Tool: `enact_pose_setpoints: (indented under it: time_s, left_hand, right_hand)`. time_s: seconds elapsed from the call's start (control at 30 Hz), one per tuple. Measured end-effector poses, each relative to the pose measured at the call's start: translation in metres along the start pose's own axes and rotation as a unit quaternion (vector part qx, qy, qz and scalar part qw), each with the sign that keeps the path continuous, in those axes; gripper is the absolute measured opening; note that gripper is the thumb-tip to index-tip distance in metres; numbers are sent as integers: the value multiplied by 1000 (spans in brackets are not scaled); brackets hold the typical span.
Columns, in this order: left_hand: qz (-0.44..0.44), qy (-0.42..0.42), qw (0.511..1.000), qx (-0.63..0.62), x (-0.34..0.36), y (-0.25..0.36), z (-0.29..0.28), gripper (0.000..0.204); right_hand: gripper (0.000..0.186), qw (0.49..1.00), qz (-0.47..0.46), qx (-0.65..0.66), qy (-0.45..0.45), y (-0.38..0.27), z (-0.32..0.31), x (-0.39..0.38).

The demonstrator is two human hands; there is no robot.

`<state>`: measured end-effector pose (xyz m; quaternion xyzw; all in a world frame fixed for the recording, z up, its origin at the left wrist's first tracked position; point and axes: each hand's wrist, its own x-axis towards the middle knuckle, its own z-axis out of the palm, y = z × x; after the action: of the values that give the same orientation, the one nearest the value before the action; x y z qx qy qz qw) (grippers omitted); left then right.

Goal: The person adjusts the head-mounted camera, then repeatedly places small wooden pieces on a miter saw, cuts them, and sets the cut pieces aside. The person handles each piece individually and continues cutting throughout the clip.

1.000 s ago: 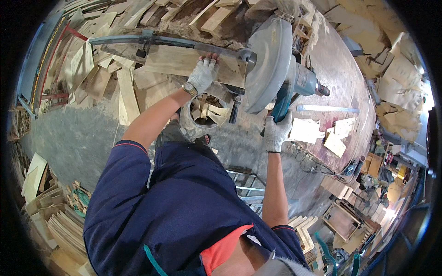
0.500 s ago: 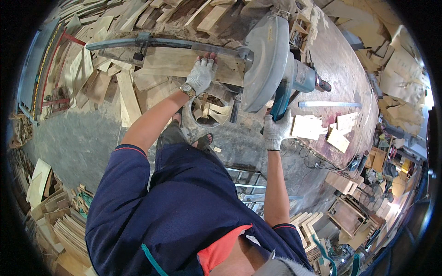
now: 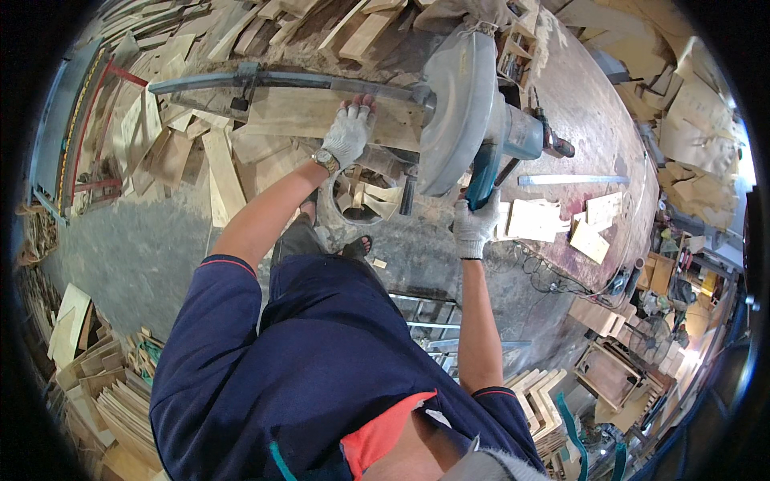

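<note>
Since the earlier frames, your right hand [image 3: 476, 228] and the saw handle [image 3: 484, 176] have shifted slightly left in view, baring more of a pale offcut beside your glove. Your right fingers curl closed round that handle; whether the trigger is pressed, you cannot tell from here. Your left hand [image 3: 346, 135] lies flat, fingers extended and close together, on the pale wooden board [image 3: 289, 112], gripping nothing. That board sits lengthwise along the metal fence [image 3: 301, 79], its right end beside the grey blade guard [image 3: 457, 104], which hides the blade from you.

Just below the board, a round bin [image 3: 332, 194] holds scraps, with a black lever [image 3: 407, 197] between it and the guard. To your right, cut wood pieces [image 3: 535, 220] and a metal strip [image 3: 573, 180] lie on the tabletop [image 3: 589, 120]. Scrap wood [image 3: 365, 36] crowds the area beyond the fence, and cables [image 3: 539, 276] tangle near the table's lower edge.
</note>
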<state>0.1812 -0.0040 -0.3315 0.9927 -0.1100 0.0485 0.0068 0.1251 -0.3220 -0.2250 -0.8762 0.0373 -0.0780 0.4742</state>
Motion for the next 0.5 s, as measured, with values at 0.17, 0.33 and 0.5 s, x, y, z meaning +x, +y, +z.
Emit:
enact_pose_setpoints:
  time_s: [0.17,0.33,0.5]
  left_hand:
    - [-1,-4,1000,-15,0,1,0,59]
    - [-2,-8,1000,8,1,2,0,57]
    - [-2,-12,1000,5,1,3,-7,58]
  right_hand:
    - [30,1000,-9,-26,10,-5,2,-3]
    - [31,1000,1,-2,11,8,8,-5]
    - [33,1000,-3,-18,21,22,19,-8]
